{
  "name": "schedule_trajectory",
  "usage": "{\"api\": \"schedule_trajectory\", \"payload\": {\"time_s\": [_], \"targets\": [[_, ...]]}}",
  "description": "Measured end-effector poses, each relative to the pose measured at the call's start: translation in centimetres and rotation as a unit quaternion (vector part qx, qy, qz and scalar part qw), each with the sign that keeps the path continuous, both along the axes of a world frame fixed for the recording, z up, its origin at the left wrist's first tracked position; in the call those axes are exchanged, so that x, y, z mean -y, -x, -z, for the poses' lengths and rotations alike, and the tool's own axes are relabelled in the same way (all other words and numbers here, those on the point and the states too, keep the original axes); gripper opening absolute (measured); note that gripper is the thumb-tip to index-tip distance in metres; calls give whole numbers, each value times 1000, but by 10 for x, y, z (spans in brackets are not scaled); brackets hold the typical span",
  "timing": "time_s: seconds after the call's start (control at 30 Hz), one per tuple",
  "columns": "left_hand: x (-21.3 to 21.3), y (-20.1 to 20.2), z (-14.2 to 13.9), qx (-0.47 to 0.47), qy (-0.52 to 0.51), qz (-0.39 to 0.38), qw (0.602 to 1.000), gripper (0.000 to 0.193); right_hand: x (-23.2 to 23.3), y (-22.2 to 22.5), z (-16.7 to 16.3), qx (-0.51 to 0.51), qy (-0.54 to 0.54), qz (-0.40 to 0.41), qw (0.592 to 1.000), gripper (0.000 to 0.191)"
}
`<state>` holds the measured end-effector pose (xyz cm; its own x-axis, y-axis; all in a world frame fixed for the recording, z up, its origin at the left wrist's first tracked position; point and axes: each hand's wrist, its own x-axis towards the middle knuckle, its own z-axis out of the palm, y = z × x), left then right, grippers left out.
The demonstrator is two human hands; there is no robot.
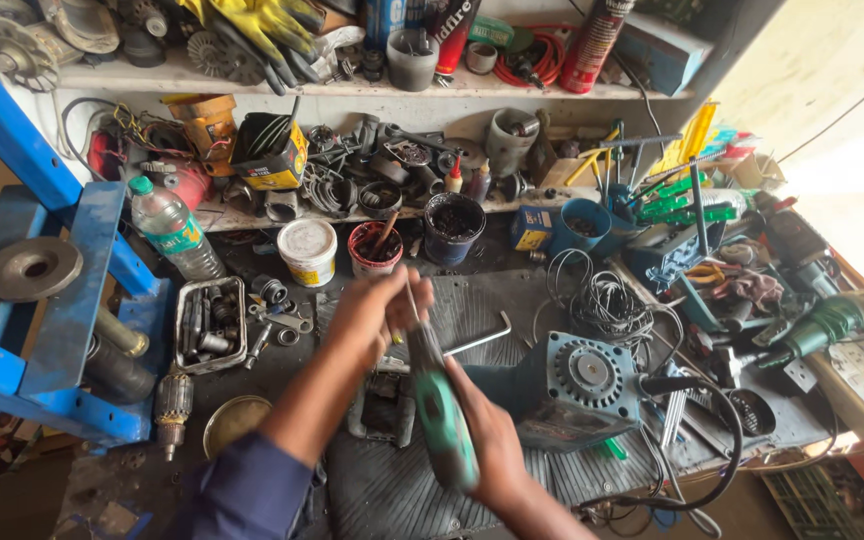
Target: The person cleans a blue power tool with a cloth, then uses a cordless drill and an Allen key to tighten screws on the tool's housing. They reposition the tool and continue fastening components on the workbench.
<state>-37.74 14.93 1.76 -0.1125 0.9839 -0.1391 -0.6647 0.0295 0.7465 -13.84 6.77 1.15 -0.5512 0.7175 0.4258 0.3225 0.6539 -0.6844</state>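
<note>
1. View: single head-worn camera, set above the workbench point(512, 300) and looking steeply down and forward.
2. Facing: toward the back wall; two cluttered shelves point(372, 88) fill the upper part of the frame, and a blue metal frame point(72, 300) stands at the left edge.
3. Nearness: close. Both forearms enter from the lower edge, with the left hand point(377, 318) and right hand point(487, 440) near frame centre.
4. Shared ground: none, there being one view only.

Grimy workbench point(512, 300): tubs point(307, 250), bottle point(172, 232), motor housing point(577, 385).
</note>
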Motion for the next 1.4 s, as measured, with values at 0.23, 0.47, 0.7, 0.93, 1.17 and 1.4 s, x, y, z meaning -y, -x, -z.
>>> {"api": "schedule_trajectory", "payload": {"time_s": [0.23, 0.47, 0.7, 0.93, 1.17, 1.4], "targets": [[-80, 60, -12, -29, -68, -27, 997, 26, -45, 77, -40, -72, -31, 7, 997, 86], [-141, 115, -14, -73, -91, -63, 991, 27, -90, 138, -42, -63, -20, 42, 997, 87], [-199, 163, -26, -185, -73, -90, 976, 26, -138, 187, -49, -66, -55, 57, 995, 84], [-240, 195, -32, -175, -69, -113, 976, 28, -181, 218, -56, -84, -27, 44, 995, 88], [-258, 226, -20, -142, -103, -150, 973, 26, -205, 242, -55, -33, -25, 43, 998, 82], [-261, 236, -2, -94, -137, -168, 972, 22, -222, 253, -43, -22, -48, 28, 998, 80]]}}
